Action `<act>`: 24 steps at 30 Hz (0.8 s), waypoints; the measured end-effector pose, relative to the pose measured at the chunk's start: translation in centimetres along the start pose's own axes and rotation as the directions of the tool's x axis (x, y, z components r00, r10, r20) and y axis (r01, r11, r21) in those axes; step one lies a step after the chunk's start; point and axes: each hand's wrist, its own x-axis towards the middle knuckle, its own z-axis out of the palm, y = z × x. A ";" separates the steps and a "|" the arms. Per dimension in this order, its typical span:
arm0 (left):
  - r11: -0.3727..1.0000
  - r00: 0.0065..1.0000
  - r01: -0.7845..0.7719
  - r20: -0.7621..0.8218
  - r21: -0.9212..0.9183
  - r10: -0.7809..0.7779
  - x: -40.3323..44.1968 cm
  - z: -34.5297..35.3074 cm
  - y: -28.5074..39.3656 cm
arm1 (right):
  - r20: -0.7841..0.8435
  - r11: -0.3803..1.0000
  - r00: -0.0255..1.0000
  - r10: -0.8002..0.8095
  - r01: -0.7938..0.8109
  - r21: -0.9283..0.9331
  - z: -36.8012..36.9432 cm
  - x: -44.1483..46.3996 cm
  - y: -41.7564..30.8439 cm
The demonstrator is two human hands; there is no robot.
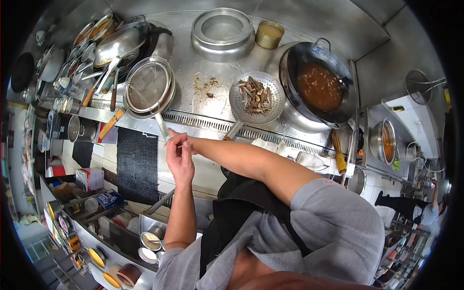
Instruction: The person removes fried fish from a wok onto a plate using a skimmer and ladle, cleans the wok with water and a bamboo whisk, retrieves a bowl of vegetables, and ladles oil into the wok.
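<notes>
My left hand [181, 162] is raised in front of the counter edge, its fingers curled in against my right hand [175, 137]. My right forearm reaches across from the right, and its fingers are mostly hidden behind the left hand. Both hands are nearest the metal handle [161, 124] of a round fine-mesh strainer [146, 83], which rests over a metal bowl. Whether the right fingers touch that handle I cannot tell. Right of the hands, a perforated ladle [235, 89] holds brown dried pieces [255, 95]. A black wok [302, 53] contains reddish-brown liquid [319, 87] with small bits.
A metal pot [223, 50] and a tin [269, 35] stand at the counter's back. Metal bowls and utensils [121, 47] crowd the left. A bamboo brush [340, 157] hangs at the front edge. A black mat [137, 159] lies below. Another person [418, 211] is far right.
</notes>
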 end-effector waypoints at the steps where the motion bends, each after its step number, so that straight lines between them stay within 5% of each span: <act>1: 0.997 0.998 0.056 0.015 -0.045 -0.055 -0.1 0.3 0.3 | 0.050 0.998 0.998 0.035 -0.038 0.050 0.1 -0.6 -0.8; 2: 0.997 0.998 0.060 0.028 -0.043 -0.059 -0.2 0.5 0.3 | 0.099 0.992 0.993 0.071 -0.080 0.095 0.3 -1.3 -1.7; 4: 0.990 0.993 0.109 0.044 -0.091 -0.106 -0.1 1.0 0.3 | -0.054 0.828 0.858 0.510 -0.508 -0.237 -0.2 -4.1 -5.8; 7: 0.970 0.945 0.098 0.283 0.223 -0.161 0.1 2.3 -3.2 | -0.067 0.841 0.840 0.539 -0.540 -0.011 -1.3 -14.6 -12.6; 9: 0.895 0.841 -0.066 0.508 0.441 -0.188 0.0 4.7 -10.9 | -0.130 0.844 0.836 0.533 -0.516 0.144 -2.9 -22.1 -14.0; 10: 0.801 0.668 0.121 0.548 0.586 -0.503 0.2 6.6 -11.3 | -0.192 0.843 0.822 0.537 -0.510 0.172 -3.3 -25.8 -15.0; 11: 0.837 0.429 0.334 0.721 0.433 -0.544 0.3 7.9 -13.5 | -0.311 0.844 0.785 0.536 -0.507 0.176 -3.2 -29.3 -15.8; 12: 0.603 0.181 0.647 0.673 0.468 -0.717 0.2 9.0 -12.3 | -0.428 0.847 0.736 0.525 -0.499 0.183 -2.7 -32.4 -16.5; 14: 0.453 0.087 0.859 0.803 0.240 -0.590 -2.1 10.5 -16.8 | -0.530 0.855 0.675 0.514 -0.458 0.245 -1.3 -37.0 -18.2; 20: 0.617 0.363 0.768 0.679 0.170 -0.638 -7.6 11.8 -9.2 | -0.624 0.900 0.694 0.358 -0.436 0.031 -1.2 -45.9 -19.9; 24: 0.467 0.240 0.839 0.579 0.280 -0.779 -7.8 13.6 -10.0 | -0.583 0.887 0.735 0.346 -0.459 -0.053 -2.7 -49.7 -21.3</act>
